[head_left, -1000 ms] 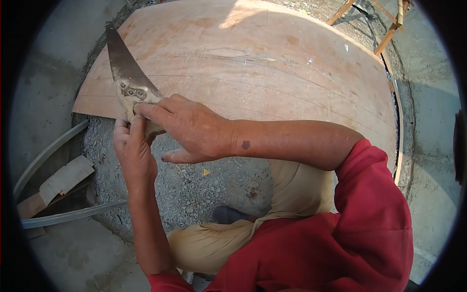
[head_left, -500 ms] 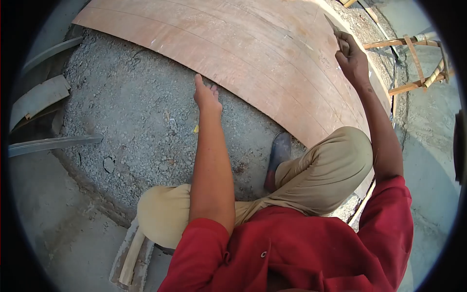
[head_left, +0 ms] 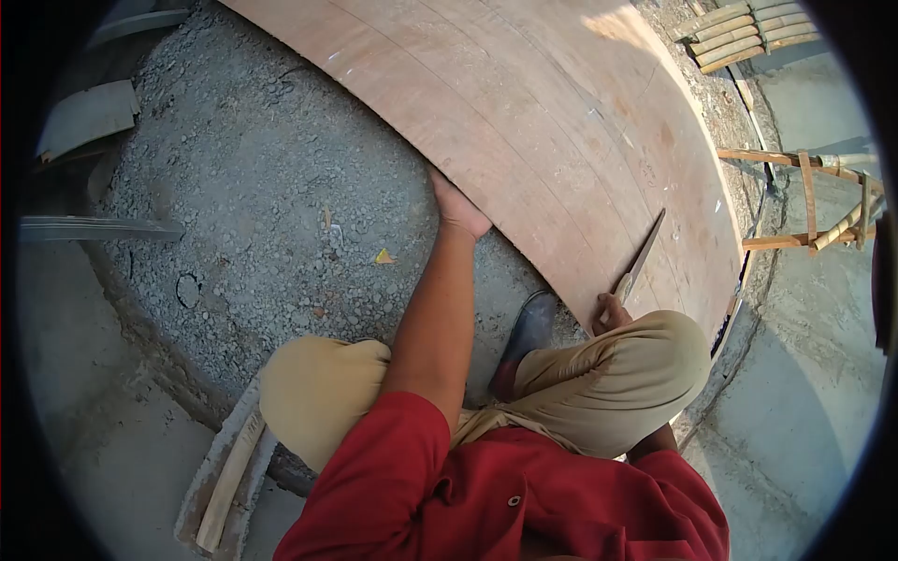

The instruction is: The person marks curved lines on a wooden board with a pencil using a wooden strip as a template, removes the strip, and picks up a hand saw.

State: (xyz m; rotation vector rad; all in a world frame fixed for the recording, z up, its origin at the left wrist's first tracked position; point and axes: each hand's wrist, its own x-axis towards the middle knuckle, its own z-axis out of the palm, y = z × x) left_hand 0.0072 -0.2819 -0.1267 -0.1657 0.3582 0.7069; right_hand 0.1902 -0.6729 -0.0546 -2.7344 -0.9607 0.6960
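Note:
A large plywood sheet (head_left: 524, 122) with pencil lines drawn along it slants across the upper right of the head view. My left hand (head_left: 460, 209) is at its lower edge, holding the sheet there, with the fingers hidden underneath. In my right hand (head_left: 613, 314), closed around the handle, is a handsaw (head_left: 644, 251). The saw's blade lies over the sheet, pointing up and away from me. Part of my right forearm is hidden behind my raised knee.
Grey gravel (head_left: 253, 187) covers the ground left of the sheet. A wooden float (head_left: 224, 486) rests by my left knee. Bamboo and timber frames (head_left: 809, 196) stand at the right. Curved boards (head_left: 89, 117) stick out at the far left. My boot (head_left: 526, 337) is beside the sheet's edge.
My right hand has come down toward my knee with the handsaw. My left hand has moved right and now reaches under the sheet's edge. The view has shifted slightly.

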